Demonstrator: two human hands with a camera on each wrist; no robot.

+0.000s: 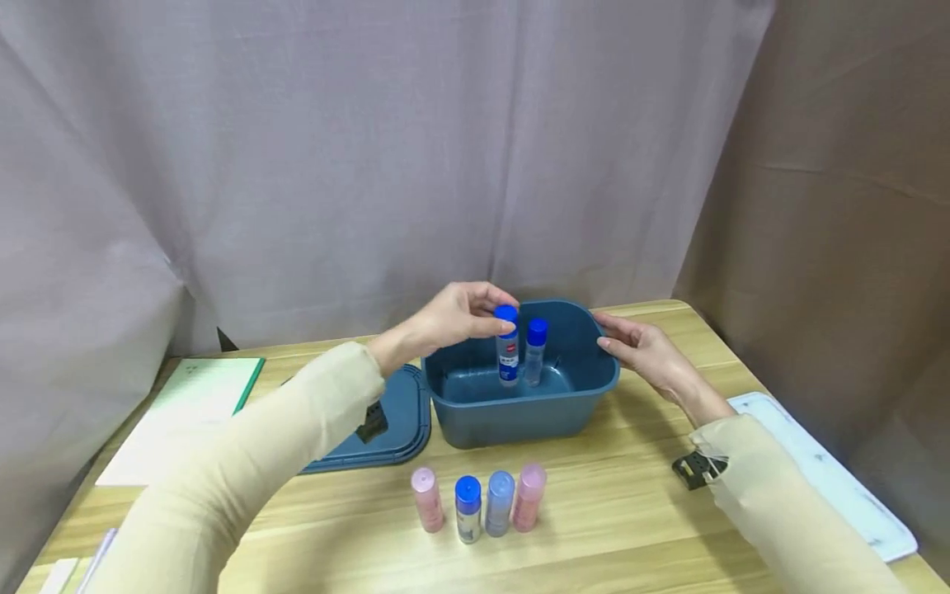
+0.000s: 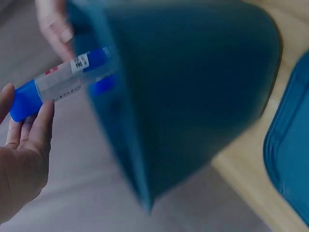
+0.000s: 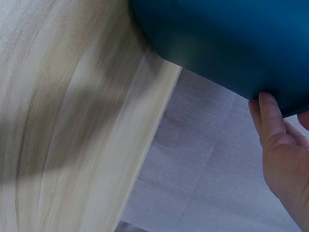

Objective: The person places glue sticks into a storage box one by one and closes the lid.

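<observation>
Blue-capped glue stick [image 1: 508,346] pinched upright in left hand [image 1: 456,318]; right hand [image 1: 638,346] flat against bin [image 1: 519,412]

The tub [image 1: 519,412] is a dull blue-grey, and the lid [image 1: 401,421] lying flat beside it has the same blue-grey. Inside the tub, two clear tubes wear bright blue caps: the held tube [image 1: 508,351] carries a white label with a red mark and blue print, while the second tube [image 1: 534,353] looks plain. Four more tubes stand on the worktop [image 1: 631,511], which is pale wood with light brown grain streaks: a pink tube [image 1: 428,499], a blue-capped tube [image 1: 468,508], a pale blue tube [image 1: 500,502] and another pink one [image 1: 529,496]. Both sleeves [image 1: 245,462] are cream. The curtain [image 1: 371,148] is greyish mauve. The notebook [image 1: 185,412] is white with a green edge.
</observation>
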